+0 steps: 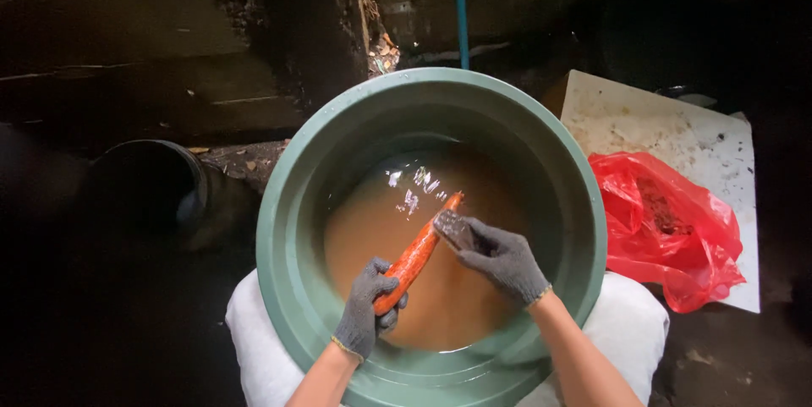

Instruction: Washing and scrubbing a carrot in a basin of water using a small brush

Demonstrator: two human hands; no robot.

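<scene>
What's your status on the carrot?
Left hand grips carrot over basin. Right hand presses scrubber on it. Nothing in the way.

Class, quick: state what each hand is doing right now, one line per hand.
Left hand: closed around the lower end of the orange carrot.
Right hand: fingers closed on a small dark scrubbing pad, held against the carrot.

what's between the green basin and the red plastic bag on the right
In the head view, a strip of the white board under the red plastic bag shows between it and the green basin, plus a corner of the white cloth lower down.
</scene>
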